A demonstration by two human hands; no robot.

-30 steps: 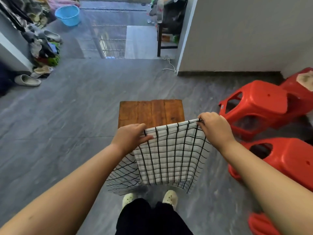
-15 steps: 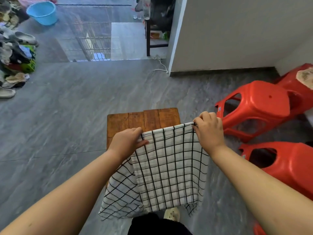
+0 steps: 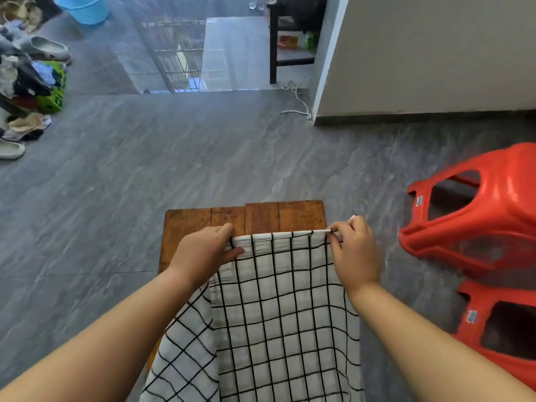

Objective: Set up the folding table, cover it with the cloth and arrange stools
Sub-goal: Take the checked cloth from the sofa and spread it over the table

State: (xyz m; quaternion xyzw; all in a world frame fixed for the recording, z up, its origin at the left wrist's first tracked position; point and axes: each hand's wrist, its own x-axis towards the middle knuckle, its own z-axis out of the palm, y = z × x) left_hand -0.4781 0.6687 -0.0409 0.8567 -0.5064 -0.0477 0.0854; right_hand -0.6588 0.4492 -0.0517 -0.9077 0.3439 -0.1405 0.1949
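Note:
A small brown wooden table [image 3: 261, 217] stands on the grey floor in front of me. A white cloth with a black grid [image 3: 278, 309] is stretched over the near part of the tabletop. My left hand [image 3: 203, 253] pinches its top left corner, and my right hand [image 3: 352, 253] pinches its top right corner. The cloth's top edge lies taut across the table, and the rest hangs down toward me, hiding the near half of the table. Two red plastic stools lie on their sides at the right, one farther [image 3: 499, 210] and one nearer [image 3: 501, 340].
A grey wall corner [image 3: 327, 82] stands at the back right, with a white cable [image 3: 298, 103] on the floor beside it. Shoes and clothes [image 3: 32, 85] pile up at the left edge. A blue bucket [image 3: 82, 8] sits at the back left.
Both hands have carried the cloth's top edge forward over the table, and the cloth now covers more of the tabletop. The view has tipped down, closer to the table.

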